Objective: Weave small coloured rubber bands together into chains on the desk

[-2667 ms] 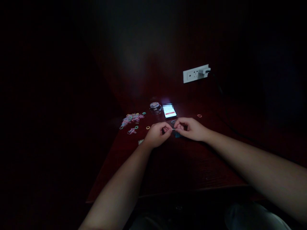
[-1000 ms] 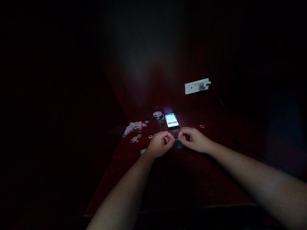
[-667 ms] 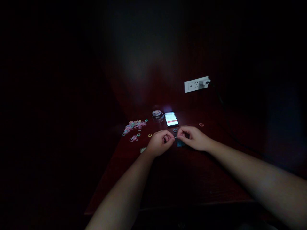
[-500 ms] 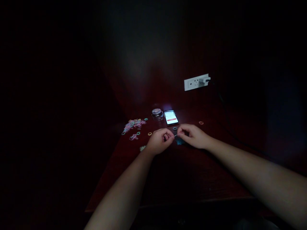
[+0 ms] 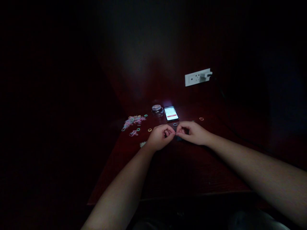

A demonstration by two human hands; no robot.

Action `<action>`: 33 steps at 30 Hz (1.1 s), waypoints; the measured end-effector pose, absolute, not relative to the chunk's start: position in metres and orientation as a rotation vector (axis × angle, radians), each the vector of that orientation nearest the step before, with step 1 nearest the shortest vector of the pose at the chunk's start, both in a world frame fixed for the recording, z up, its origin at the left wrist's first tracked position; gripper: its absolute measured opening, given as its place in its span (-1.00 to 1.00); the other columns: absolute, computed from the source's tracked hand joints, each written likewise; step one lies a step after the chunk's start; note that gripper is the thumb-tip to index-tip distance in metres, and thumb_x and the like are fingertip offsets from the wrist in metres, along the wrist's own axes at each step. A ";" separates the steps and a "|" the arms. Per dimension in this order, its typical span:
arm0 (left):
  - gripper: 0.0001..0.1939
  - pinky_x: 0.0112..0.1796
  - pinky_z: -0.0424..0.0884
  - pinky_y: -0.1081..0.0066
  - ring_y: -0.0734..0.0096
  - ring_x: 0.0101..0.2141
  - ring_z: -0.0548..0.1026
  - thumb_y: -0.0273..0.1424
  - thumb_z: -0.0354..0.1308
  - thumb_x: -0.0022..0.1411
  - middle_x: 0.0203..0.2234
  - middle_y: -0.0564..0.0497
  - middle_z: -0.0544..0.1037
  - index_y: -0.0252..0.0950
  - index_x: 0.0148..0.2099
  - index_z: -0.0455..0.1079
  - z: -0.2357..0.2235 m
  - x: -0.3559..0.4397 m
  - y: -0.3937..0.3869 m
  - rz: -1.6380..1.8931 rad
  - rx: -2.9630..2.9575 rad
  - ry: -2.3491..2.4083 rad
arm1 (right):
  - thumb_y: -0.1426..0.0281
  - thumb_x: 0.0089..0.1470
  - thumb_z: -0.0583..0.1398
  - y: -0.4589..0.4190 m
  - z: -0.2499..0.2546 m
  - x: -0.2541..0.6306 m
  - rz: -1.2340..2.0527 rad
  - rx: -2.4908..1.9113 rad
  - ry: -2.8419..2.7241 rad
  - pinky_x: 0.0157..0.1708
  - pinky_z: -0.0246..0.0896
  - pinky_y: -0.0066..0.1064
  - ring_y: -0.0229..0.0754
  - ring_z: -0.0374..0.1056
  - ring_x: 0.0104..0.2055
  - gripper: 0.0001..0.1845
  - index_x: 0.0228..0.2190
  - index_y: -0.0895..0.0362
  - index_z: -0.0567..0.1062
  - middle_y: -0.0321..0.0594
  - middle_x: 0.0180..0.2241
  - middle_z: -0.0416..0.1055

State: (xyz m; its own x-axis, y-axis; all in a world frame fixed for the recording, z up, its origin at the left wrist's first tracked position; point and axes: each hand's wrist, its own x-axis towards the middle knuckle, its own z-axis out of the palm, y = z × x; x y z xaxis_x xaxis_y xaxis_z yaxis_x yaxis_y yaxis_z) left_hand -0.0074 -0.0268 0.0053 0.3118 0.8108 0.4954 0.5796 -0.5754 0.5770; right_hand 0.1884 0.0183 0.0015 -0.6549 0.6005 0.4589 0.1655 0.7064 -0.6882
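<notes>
Two hands: left hand [image 5: 160, 137] and right hand [image 5: 195, 133] nearly touch at the fingertips above the dark red worktop [image 5: 192, 175].
Fingers: thumb and forefinger pinched on each hand, both gripping one thin strand [image 5: 176, 133].
Strand: in the narrow gap between the fingertips, in front of the phone; mostly covered, its shape and colour hard to make out.
Under the right hand: a dark teal cluster [image 5: 179, 138], largely hidden; a green fleck [image 5: 193, 121] just shows behind the knuckles.
By the left wrist: a pale cluster [image 5: 143, 144], partly covered.
Loose bands: yellow band [image 5: 150, 130] left of the left hand, grey-blue band [image 5: 175, 125] below the phone, orange band [image 5: 201, 118] behind the right hand.
Far left: a mixed pile of bands [image 5: 134, 120], single pieces blurring together; a smaller heap [image 5: 133, 133] nearer, green band [image 5: 138, 129] just beside it.
Phone [image 5: 171, 114]: screen lit, its upper part pixelated; a jar [image 5: 157, 111] stands to its left, contents unclear.
Wall: socket plate [image 5: 191, 79] with a white plug [image 5: 205, 75]; the black cable [image 5: 223, 93] fades into darkness.
Edges: left forearm [image 5: 122, 185] cut off at the bottom, right forearm [image 5: 254, 163] at the side; pale cloth [image 5: 255, 220] shows dimly below.
</notes>
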 end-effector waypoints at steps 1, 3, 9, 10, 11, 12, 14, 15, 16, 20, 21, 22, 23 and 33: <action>-0.89 -0.50 0.21 0.55 0.59 -0.54 0.28 -0.40 0.15 0.15 -0.55 0.07 0.41 -0.35 -0.33 0.44 0.005 -0.007 -0.027 1.129 2.293 1.255 | 0.35 0.02 0.20 0.019 0.001 0.188 0.783 -0.577 -2.212 -0.49 0.12 -0.47 -0.31 0.20 -0.50 -0.86 -0.44 0.18 0.44 -0.28 -0.53 0.32; -0.89 -0.50 0.21 0.55 0.59 -0.54 0.28 -0.41 0.14 0.15 -0.55 0.07 0.40 -0.35 -0.33 0.43 0.006 -0.007 -0.027 1.132 2.292 1.256 | 0.37 0.03 0.19 0.020 0.001 0.189 0.758 -0.577 -2.213 -0.47 0.13 -0.47 -0.31 0.21 -0.49 -0.88 -0.45 0.18 0.44 -0.27 -0.51 0.35; -0.89 -0.49 0.23 0.55 0.58 -0.53 0.28 -0.40 0.14 0.14 -0.55 0.06 0.40 -0.36 -0.32 0.43 0.005 -0.008 -0.026 1.127 2.286 1.257 | 0.43 0.00 0.17 0.019 0.002 0.190 0.750 -0.579 -2.213 -0.49 0.13 -0.49 -0.32 0.20 -0.50 -0.94 -0.44 0.18 0.43 -0.28 -0.53 0.33; -0.88 -0.49 0.23 0.55 0.58 -0.53 0.28 -0.40 0.14 0.15 -0.55 0.06 0.40 -0.36 -0.32 0.43 0.004 -0.009 -0.025 1.127 2.280 1.263 | 0.44 0.00 0.17 0.019 0.002 0.190 0.758 -0.580 -2.207 -0.49 0.13 -0.49 -0.32 0.20 -0.50 -0.94 -0.44 0.18 0.43 -0.28 -0.53 0.33; -0.88 -0.49 0.23 0.54 0.58 -0.53 0.28 -0.39 0.14 0.15 -0.55 0.06 0.40 -0.36 -0.32 0.43 0.004 -0.009 -0.025 1.126 2.273 1.266 | 0.45 -0.01 0.17 0.019 0.002 0.190 0.764 -0.584 -2.204 -0.49 0.13 -0.49 -0.32 0.20 -0.50 -0.95 -0.44 0.18 0.43 -0.28 -0.53 0.34; -0.88 -0.49 0.23 0.54 0.58 -0.53 0.27 -0.39 0.14 0.15 -0.55 0.06 0.40 -0.36 -0.32 0.43 0.003 -0.009 -0.025 1.126 2.268 1.265 | 0.45 -0.01 0.17 0.019 0.002 0.190 0.766 -0.588 -2.203 -0.49 0.13 -0.48 -0.32 0.20 -0.50 -0.95 -0.44 0.18 0.43 -0.28 -0.53 0.34; -0.88 -0.49 0.22 0.54 0.58 -0.54 0.27 -0.39 0.14 0.15 -0.55 0.06 0.39 -0.36 -0.32 0.42 0.003 -0.010 -0.025 1.132 2.263 1.260 | 0.46 -0.02 0.16 0.019 0.002 0.190 0.757 -0.591 -2.204 -0.49 0.14 -0.48 -0.31 0.21 -0.50 -0.96 -0.44 0.18 0.43 -0.27 -0.53 0.34; -0.88 -0.49 0.22 0.54 0.58 -0.54 0.27 -0.39 0.14 0.15 -0.56 0.06 0.39 -0.36 -0.32 0.42 0.002 -0.010 -0.024 1.135 2.262 1.259 | 0.46 -0.02 0.16 0.019 0.002 0.191 0.749 -0.594 -2.202 -0.48 0.14 -0.47 -0.30 0.21 -0.49 -0.96 -0.45 0.18 0.43 -0.27 -0.52 0.34; -0.88 -0.49 0.22 0.54 0.58 -0.54 0.27 -0.39 0.14 0.15 -0.56 0.06 0.38 -0.35 -0.33 0.42 0.002 -0.010 -0.025 1.139 2.261 1.261 | 0.46 -0.03 0.16 0.020 0.002 0.191 0.741 -0.598 -2.199 -0.48 0.14 -0.47 -0.30 0.21 -0.48 -0.96 -0.45 0.18 0.43 -0.26 -0.52 0.34; -0.89 -0.50 0.22 0.55 0.58 -0.54 0.27 -0.40 0.14 0.14 -0.56 0.07 0.38 -0.35 -0.33 0.43 0.003 -0.009 -0.026 1.143 2.260 1.265 | 0.47 -0.03 0.16 0.019 0.002 0.191 0.726 -0.621 -2.191 -0.48 0.15 -0.47 -0.29 0.21 -0.48 -0.97 -0.46 0.17 0.42 -0.27 -0.53 0.34; -0.90 -0.49 0.22 0.55 0.59 -0.54 0.27 -0.41 0.14 0.14 -0.56 0.07 0.38 -0.35 -0.33 0.43 0.003 -0.009 -0.026 1.144 2.264 1.263 | 0.47 -0.03 0.15 0.019 0.003 0.191 0.727 -0.624 -2.192 -0.48 0.14 -0.47 -0.30 0.21 -0.48 -0.97 -0.46 0.17 0.42 -0.27 -0.53 0.33; -0.90 -0.49 0.22 0.55 0.58 -0.54 0.27 -0.42 0.14 0.14 -0.56 0.07 0.38 -0.35 -0.33 0.43 0.003 -0.009 -0.026 1.143 2.271 1.262 | 0.46 -0.03 0.15 0.019 0.003 0.191 0.731 -0.626 -2.192 -0.48 0.14 -0.47 -0.30 0.21 -0.49 -0.97 -0.46 0.17 0.42 -0.27 -0.53 0.33; -0.91 -0.49 0.22 0.55 0.58 -0.54 0.28 -0.42 0.14 0.14 -0.56 0.07 0.38 -0.35 -0.33 0.43 0.003 -0.009 -0.026 1.141 2.276 1.263 | 0.46 -0.02 0.16 0.018 0.003 0.191 0.735 -0.627 -2.191 -0.49 0.14 -0.47 -0.30 0.21 -0.49 -0.97 -0.46 0.17 0.41 -0.27 -0.53 0.33; -0.90 -0.49 0.23 0.56 0.60 -0.54 0.28 -0.42 0.13 0.14 -0.55 0.06 0.41 -0.36 -0.34 0.42 0.005 -0.008 -0.028 1.118 2.266 1.276 | 0.43 -0.01 0.16 0.020 0.002 0.191 0.745 -0.632 -2.176 -0.49 0.14 -0.47 -0.30 0.20 -0.51 -0.94 -0.48 0.16 0.39 -0.29 -0.53 0.33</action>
